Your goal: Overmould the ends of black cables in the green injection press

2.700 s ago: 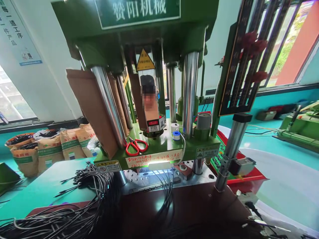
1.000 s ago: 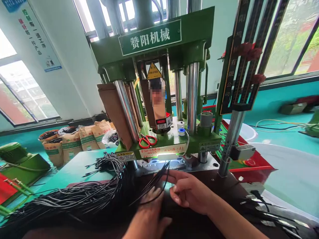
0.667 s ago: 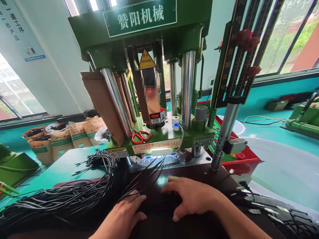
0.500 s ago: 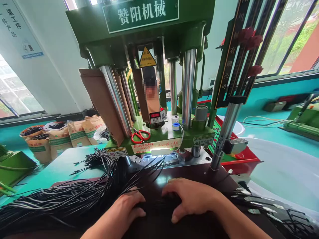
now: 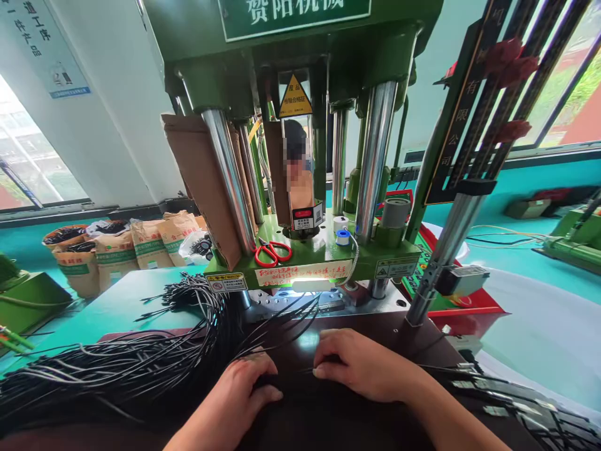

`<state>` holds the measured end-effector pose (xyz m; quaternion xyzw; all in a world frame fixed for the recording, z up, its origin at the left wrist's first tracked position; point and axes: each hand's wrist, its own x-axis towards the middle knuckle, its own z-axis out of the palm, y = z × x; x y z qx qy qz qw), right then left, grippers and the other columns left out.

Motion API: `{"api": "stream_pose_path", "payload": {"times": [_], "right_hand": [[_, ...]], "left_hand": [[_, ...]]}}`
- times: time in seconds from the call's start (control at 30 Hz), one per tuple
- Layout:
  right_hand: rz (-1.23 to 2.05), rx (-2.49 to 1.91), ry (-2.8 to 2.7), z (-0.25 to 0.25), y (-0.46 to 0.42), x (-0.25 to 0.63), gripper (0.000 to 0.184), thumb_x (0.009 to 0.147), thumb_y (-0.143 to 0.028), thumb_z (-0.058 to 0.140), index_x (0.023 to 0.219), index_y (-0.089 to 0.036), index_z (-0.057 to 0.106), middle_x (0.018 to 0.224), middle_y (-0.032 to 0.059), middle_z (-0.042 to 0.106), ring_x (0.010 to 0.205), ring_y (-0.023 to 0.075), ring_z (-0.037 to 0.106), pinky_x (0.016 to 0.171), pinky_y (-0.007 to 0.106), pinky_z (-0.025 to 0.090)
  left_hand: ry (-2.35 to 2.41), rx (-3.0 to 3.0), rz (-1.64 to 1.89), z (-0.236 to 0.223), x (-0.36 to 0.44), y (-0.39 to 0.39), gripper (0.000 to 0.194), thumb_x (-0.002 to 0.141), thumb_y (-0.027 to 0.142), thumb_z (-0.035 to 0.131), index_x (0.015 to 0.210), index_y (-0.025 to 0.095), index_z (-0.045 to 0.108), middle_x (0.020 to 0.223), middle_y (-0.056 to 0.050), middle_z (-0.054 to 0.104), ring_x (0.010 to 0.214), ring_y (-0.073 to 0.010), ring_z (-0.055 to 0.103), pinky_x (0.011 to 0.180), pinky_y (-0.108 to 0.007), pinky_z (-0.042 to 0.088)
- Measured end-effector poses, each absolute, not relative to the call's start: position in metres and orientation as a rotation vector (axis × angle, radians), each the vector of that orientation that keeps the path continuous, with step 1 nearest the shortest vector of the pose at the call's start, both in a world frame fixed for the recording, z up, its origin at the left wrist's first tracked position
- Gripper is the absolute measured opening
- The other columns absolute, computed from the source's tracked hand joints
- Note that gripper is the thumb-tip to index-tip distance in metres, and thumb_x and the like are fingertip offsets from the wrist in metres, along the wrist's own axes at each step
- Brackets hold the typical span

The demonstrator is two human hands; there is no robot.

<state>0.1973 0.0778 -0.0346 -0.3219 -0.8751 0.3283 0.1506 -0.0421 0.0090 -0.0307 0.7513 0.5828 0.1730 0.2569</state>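
Black cables (image 5: 305,372) stretch between my two hands, low over the dark tabletop, hard to pick out against it. My left hand (image 5: 246,385) curls round them, its thumb and index a little apart. To the right, my right hand (image 5: 359,364) pinches the cables between thumb and fingers. Past the right wrist, cables with pale tags and connectors (image 5: 493,391) spread out over the right side. A few cable ends (image 5: 303,310) reach into the lit press bed (image 5: 277,300). At the left lies a thick bundle of black cables (image 5: 141,369).
A green press (image 5: 310,250) with steel columns stands in front, with red-handled scissors (image 5: 272,252) and a blue-and-white spool (image 5: 343,237) on its ledge. On the right are a metal post (image 5: 441,257) and a red tray (image 5: 488,307). Sacks (image 5: 115,254) stand behind left. Another person (image 5: 297,166) shows behind.
My right hand has closed from a spread grasp into a pinch on the cables. The tagged cables at the right have shifted. The camera view has turned slightly.
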Motion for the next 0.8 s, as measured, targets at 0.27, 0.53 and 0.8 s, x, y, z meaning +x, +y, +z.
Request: {"api": "stream_pose_path", "payload": {"times": [0.27,0.53,0.8], "right_hand": [[0.92,-1.017,-2.461,-0.032,0.076,0.196,0.011,0.084,-0.028,0.06,0.087,-0.02,0.067,0.085,0.0011,0.065,0.082,0.0166,0.058,0.073,0.026,0.04],[0.96,-0.963,-2.577,-0.038,0.077,0.194,0.023,0.076,-0.041,0.068,0.079,-0.018,0.07,0.079,0.0013,0.064,0.073,0.0167,0.056,0.063,0.025,0.037],[0.912,-0.941,-2.53,-0.036,0.073,0.191,0.021,0.086,-0.036,0.056,0.092,-0.02,0.069,0.084,0.0021,0.068,0.078,0.0173,0.057,0.069,0.026,0.038]], "left_hand": [[1.589,2.006,0.467,-0.029,-0.042,0.009,0.007,0.081,0.026,0.059,0.086,0.023,0.056,0.084,0.005,0.061,0.083,-0.0141,0.055,0.076,-0.024,0.036],[1.555,2.0,0.5,-0.021,-0.04,0.008,0.008,0.084,0.029,0.052,0.083,0.021,0.054,0.081,0.003,0.059,0.08,-0.0151,0.053,0.074,-0.025,0.037],[1.57,1.971,0.376,-0.018,-0.043,0.007,0.02,0.074,0.023,0.063,0.093,0.023,0.057,0.093,0.003,0.061,0.09,-0.0164,0.053,0.081,-0.025,0.036]]}}
